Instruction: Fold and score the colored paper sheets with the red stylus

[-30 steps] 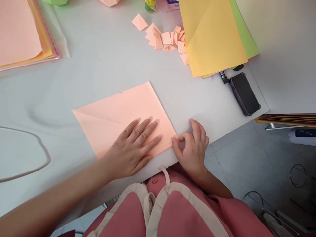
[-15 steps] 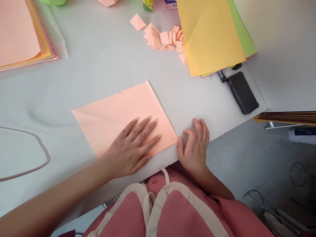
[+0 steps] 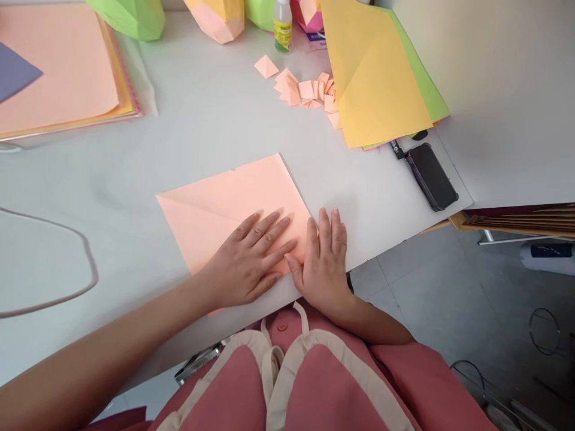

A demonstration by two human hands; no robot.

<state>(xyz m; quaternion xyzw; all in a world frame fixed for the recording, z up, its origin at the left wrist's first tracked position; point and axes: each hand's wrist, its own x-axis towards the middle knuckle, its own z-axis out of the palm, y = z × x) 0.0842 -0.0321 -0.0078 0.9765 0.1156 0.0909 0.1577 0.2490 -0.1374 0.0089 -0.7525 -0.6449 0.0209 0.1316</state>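
Observation:
A peach sheet of paper (image 3: 224, 197) lies on the white table, with a diagonal crease running from its left corner. My left hand (image 3: 251, 257) rests flat on the paper's lower part, fingers spread. At the paper's right corner lies my right hand (image 3: 323, 263), fingers stretched out and touching that edge, thumb near the left hand's fingertips. The lower right corner of the sheet is hidden under the hands. Neither hand grips anything.
Small folded peach paper pieces (image 3: 290, 90) lie near a glue bottle (image 3: 283, 30). Yellow and green sheets (image 3: 381, 84) overlap at the right, beside a black phone (image 3: 432, 176). A paper stack (image 3: 67, 72) sits at upper left; a cable (image 3: 85, 251) curves at left.
My right hand has moved left onto the paper's right edge, its curled fingers now straightened. My left hand stays flat on the sheet. The view has shifted, showing more of the table's back.

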